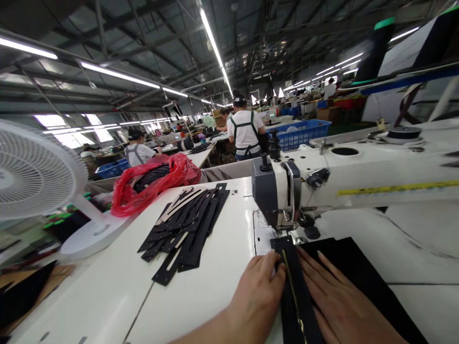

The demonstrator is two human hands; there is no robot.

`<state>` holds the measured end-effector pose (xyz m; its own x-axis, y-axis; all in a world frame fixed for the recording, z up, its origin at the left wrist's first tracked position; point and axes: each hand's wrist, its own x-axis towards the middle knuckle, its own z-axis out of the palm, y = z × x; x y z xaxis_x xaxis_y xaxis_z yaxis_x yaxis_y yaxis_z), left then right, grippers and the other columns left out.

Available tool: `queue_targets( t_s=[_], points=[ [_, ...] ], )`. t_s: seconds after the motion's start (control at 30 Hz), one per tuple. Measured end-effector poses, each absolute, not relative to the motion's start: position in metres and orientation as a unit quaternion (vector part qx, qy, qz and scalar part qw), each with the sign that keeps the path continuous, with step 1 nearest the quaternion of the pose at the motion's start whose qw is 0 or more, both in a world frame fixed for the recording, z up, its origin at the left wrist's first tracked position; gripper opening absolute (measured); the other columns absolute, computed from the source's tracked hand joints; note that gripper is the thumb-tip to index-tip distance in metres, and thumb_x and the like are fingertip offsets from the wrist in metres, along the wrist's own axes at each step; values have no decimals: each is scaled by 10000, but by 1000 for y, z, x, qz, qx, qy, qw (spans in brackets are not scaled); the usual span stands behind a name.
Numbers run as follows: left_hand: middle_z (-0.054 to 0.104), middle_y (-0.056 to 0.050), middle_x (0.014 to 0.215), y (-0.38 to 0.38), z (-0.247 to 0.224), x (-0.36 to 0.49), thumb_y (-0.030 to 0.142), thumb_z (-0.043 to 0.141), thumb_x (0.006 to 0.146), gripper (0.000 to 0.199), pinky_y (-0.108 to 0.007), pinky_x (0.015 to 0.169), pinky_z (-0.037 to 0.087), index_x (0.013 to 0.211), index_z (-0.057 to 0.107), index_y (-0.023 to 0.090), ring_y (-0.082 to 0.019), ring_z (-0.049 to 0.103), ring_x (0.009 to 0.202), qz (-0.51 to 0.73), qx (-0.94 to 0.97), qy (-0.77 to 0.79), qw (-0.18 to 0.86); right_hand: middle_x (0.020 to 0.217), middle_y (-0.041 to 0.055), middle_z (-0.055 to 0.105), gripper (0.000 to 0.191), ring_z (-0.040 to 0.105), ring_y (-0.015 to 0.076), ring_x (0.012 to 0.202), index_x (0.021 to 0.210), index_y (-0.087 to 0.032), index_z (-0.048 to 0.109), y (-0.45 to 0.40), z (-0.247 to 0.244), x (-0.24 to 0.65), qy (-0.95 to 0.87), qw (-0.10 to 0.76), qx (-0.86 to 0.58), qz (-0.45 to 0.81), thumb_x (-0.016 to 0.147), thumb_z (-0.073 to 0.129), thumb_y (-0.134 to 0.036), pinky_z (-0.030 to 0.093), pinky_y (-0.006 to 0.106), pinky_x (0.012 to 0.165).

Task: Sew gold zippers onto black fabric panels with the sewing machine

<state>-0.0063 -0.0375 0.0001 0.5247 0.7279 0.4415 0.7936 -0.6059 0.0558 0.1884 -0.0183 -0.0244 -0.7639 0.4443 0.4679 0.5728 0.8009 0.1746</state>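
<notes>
A black strip with a gold zipper (294,296) runs up to the presser foot of a white sewing machine (380,167). My left hand (256,291) pinches the strip's left edge between thumb and curled fingers, just short of the needle area. Fingers outstretched, my right hand (340,298) lies flat along the strip's right side, over a larger black fabric panel (373,277). Parts of the panel are hidden under that hand. The far end of the strip sits at the foot; whether the needle is down in it is too small to tell.
Left of the machine lies a pile of black slotted strips (186,229) on the white table (201,306). Behind it sits a red plastic bag (154,184) holding dark material. A white fan (39,172) stands at far left. Other people work beyond, near a blue crate (301,136).
</notes>
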Motion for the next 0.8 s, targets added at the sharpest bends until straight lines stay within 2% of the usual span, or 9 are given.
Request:
queue_targets(
  t_s=[0.17,0.27,0.53,0.67,0.8],
  points=[
    [600,-130,972,-15,2,-3,74,413,885,200,-409,957,464,997,578,87,-228,580,977,-215,-874,-427,89,1348,126,448,616,397,250,1254,1411,-123,275,4,-25,190,-926,210,-272,-154,813,421,-148,401,479,979],
    [611,-120,981,-8,-4,-3,91,397,902,214,-399,989,445,1032,568,84,-226,575,1009,-229,-873,-421,91,1291,134,508,641,475,248,1189,1413,-103,265,10,-23,191,-922,228,-259,-174,791,414,-138,428,458,951],
    [619,-156,1030,-7,-10,-8,124,353,942,265,-395,917,511,1083,569,66,-242,583,1036,-255,-872,-404,103,1265,120,534,653,488,237,1176,1418,-103,245,6,-16,187,-916,247,-268,-170,784,393,-147,435,447,927],
    [610,-151,1074,-10,-7,-10,134,348,948,277,-375,889,530,1116,566,107,-233,577,1050,-228,-877,-415,83,1298,124,504,567,453,238,1209,1385,-113,326,4,-16,179,-910,247,-319,-97,819,369,-130,408,462,952],
    [575,-170,1138,-12,-9,-15,159,362,937,301,-362,859,545,1180,535,120,-244,572,1057,-205,-885,-411,67,1358,101,444,480,405,258,1245,1365,-200,382,-2,-13,174,-896,230,-381,3,886,364,-222,337,516,999]
  ],
)
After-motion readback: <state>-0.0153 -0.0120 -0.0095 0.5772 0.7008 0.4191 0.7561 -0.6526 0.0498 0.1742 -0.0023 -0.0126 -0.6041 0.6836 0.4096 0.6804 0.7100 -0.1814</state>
